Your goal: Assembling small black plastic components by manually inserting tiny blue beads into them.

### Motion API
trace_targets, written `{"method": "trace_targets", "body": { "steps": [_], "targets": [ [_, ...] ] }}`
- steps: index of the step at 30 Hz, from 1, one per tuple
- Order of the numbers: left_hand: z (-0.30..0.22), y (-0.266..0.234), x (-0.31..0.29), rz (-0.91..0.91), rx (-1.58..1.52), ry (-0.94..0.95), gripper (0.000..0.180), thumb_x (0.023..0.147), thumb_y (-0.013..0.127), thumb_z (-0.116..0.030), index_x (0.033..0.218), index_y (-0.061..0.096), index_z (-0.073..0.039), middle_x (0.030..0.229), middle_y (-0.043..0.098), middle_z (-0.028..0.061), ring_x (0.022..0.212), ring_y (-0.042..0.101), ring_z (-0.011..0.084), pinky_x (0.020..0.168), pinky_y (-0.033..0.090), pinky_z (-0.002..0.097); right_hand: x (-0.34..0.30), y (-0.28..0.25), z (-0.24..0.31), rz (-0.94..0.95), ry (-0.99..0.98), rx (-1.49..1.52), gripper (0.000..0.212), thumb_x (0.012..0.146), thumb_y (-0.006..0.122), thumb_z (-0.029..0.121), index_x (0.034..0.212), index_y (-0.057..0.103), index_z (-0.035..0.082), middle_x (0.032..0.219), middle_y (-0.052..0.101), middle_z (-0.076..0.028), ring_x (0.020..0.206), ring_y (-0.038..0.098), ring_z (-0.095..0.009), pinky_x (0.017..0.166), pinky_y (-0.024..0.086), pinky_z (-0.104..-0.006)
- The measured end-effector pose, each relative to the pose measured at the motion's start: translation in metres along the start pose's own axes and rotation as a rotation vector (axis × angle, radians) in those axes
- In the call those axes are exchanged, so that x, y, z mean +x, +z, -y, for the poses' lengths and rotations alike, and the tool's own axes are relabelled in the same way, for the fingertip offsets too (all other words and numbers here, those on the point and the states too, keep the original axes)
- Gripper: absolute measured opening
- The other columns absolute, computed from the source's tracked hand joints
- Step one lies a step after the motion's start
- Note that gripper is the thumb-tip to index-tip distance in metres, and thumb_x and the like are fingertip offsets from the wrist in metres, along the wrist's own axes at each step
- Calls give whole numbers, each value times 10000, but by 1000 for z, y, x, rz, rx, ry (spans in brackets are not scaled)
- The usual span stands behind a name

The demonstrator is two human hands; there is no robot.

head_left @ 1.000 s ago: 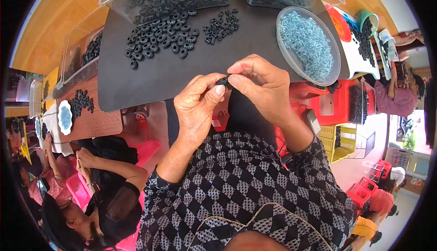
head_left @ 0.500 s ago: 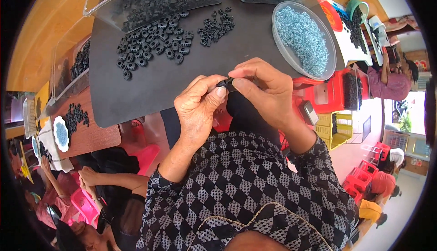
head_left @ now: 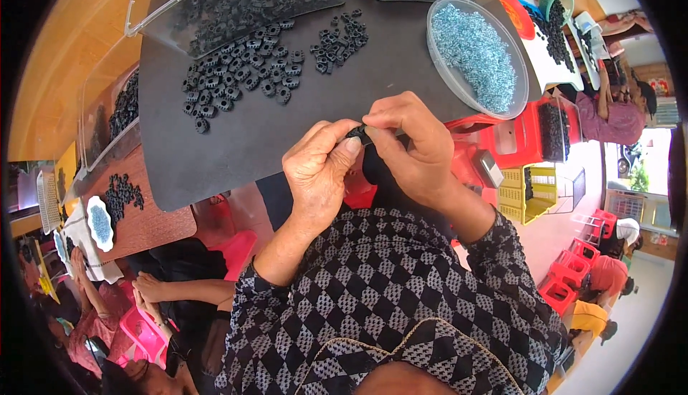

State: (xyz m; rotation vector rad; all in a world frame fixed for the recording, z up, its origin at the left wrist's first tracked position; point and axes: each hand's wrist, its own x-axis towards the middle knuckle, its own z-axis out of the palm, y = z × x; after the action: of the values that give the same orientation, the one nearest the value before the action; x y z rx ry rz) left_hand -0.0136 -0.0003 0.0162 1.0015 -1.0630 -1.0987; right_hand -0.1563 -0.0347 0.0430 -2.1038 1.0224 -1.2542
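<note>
Pinching 1 small black part point(head_left: 356, 133) between both hands at the centre of the frame.

Left hand point(head_left: 319, 169) and right hand point(head_left: 412, 144) meet fingertip to fingertip, each closed narrowly on the part, just below the near edge of the dark desk point(head_left: 236, 151). Loose black rings point(head_left: 240, 80) lie scattered on the desk at upper left, with a smaller cluster point(head_left: 337, 37) beside them at upper centre. A clear round tub of pale blue pieces point(head_left: 476, 55) sits at upper right, well apart from the hands.
</note>
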Motion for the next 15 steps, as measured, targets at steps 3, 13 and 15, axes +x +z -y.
{"method": "trace_targets", "body": {
  "steps": [3, 13, 15],
  "targets": [
    [3, -2, -3, 6, 169, 115, 152, 834, 632, 17, 982, 644, 50, 726, 545, 23, 631, 513, 74, 551, 425, 210, 0, 2, 1, -22, -70, -24, 194, 713, 654, -83, 863, 580, 16, 799, 596, -108, 694, 571, -257, 577, 452, -320],
    [-7, -9, -16, -4, 235, 103, 171, 844, 653, -43, 985, 644, 52, 811, 584, 34, 675, 549, 81, 595, 450, 192, -5, -1, 1, 76, 174, 273, 214, 780, 623, -85, 979, 622, -6, 889, 594, -59, 740, 535, -88, 615, 422, -208],
    [-9, -7, -16, 0, 265, 106, 165, 843, 653, -42, 978, 646, 52, 811, 585, 35, 676, 549, 82, 598, 452, 192, -2, -9, 1, 174, 94, 181, 184, 789, 624, -56, 968, 627, -13, 864, 594, -53, 724, 537, -84, 608, 424, -214]
  ]
}}
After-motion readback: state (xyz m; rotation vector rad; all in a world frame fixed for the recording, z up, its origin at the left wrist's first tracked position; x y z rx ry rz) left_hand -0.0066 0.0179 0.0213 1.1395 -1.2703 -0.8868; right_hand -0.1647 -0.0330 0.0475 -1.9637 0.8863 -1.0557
